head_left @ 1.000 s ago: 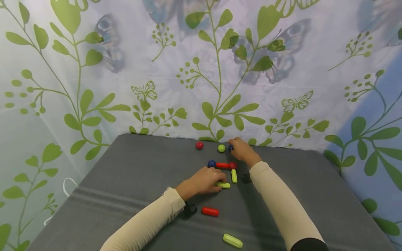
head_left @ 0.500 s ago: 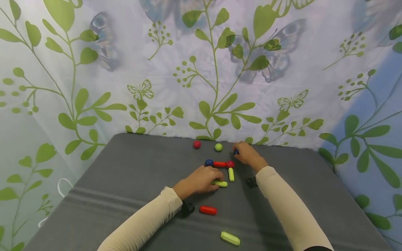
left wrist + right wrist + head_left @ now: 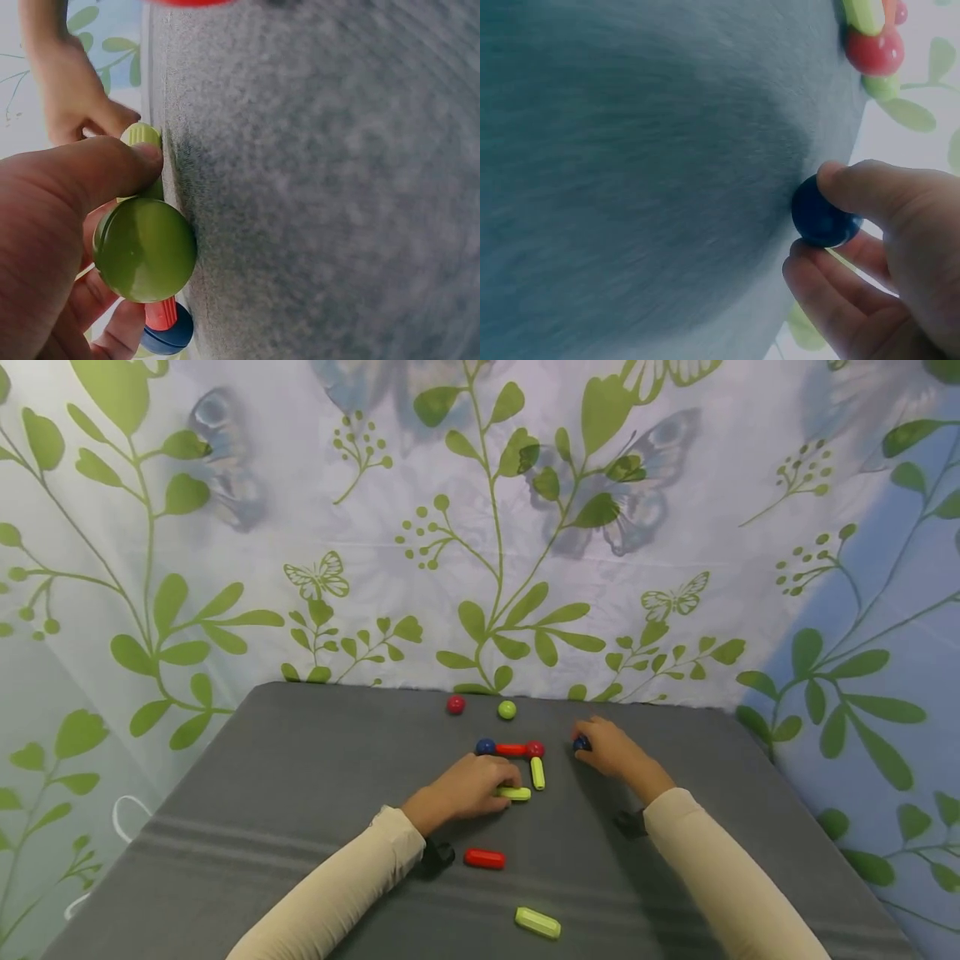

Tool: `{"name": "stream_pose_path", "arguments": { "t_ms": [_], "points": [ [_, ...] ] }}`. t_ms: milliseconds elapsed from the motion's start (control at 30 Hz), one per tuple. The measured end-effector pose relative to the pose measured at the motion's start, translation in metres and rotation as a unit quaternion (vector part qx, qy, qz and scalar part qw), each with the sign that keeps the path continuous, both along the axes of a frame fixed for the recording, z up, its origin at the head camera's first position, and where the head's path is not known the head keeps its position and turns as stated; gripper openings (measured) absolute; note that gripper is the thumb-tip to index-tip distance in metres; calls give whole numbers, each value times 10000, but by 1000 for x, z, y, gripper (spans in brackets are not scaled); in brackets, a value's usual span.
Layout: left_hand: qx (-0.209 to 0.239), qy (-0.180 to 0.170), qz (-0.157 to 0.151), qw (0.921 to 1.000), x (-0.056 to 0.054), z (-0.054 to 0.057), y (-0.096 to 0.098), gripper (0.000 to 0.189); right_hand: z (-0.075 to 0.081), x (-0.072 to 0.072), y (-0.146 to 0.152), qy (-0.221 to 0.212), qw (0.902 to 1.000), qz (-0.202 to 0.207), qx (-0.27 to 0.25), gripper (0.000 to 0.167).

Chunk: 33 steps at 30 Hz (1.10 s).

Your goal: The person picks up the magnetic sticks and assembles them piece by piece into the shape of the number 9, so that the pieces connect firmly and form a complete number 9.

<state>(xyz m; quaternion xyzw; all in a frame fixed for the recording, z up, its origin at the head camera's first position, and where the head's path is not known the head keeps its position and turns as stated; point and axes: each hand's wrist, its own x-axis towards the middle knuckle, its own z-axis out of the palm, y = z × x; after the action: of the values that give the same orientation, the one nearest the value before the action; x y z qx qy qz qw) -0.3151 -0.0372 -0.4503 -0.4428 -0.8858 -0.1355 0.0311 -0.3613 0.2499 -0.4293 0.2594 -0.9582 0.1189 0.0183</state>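
Note:
My left hand (image 3: 468, 787) pinches a yellow-green rod (image 3: 516, 793) low over the table. In the left wrist view, the thumb lies on this rod (image 3: 141, 135), and a green ball (image 3: 146, 251) sits at its near end; the hand covers that ball in the head view. With thumb and fingers, my right hand (image 3: 609, 750) grips a dark blue ball (image 3: 823, 214) close to the table top. Between the hands, a red rod (image 3: 512, 749) joins a blue ball (image 3: 486, 747) to a red ball (image 3: 535, 749). Another yellow-green rod (image 3: 537, 773) extends from the red ball toward me.
A loose red ball (image 3: 455, 704) and a yellow-green ball (image 3: 507, 710) lie near the back edge of the grey table (image 3: 337, 752). Nearer to me are a red rod (image 3: 484, 858) and a yellow-green rod (image 3: 537, 922). A patterned curtain (image 3: 390, 568) hangs behind the table.
My right hand has carried the blue ball from the back row rightward and nearer to me. My left hand keeps its hold on the yellow-green rod. The head view has shifted slightly right.

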Motion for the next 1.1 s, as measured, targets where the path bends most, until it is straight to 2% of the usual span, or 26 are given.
{"name": "stream_pose_path", "arguments": {
  "t_ms": [133,233,433,533,700,1100],
  "points": [
    [58,-45,14,10000,1,1,0,16,2,21,6,-64,9999,110,-26,22],
    [72,-96,39,9999,1,3,-2,15,3,38,4,-111,9993,364,4,23],
    [90,-163,53,9998,2,2,-2,15,2,76,-15,-161,9951,977,-75,27],
    [96,-134,43,9999,2,1,0,15,0,86,-26,-204,9924,1184,-263,28],
    [169,-159,-14,9997,3,1,0,15,-2,88,-38,-288,9897,1309,-504,30],
    [53,-72,7,10000,5,4,-2,17,-9,78,-53,-142,9885,1344,-679,31]
  ]
}}
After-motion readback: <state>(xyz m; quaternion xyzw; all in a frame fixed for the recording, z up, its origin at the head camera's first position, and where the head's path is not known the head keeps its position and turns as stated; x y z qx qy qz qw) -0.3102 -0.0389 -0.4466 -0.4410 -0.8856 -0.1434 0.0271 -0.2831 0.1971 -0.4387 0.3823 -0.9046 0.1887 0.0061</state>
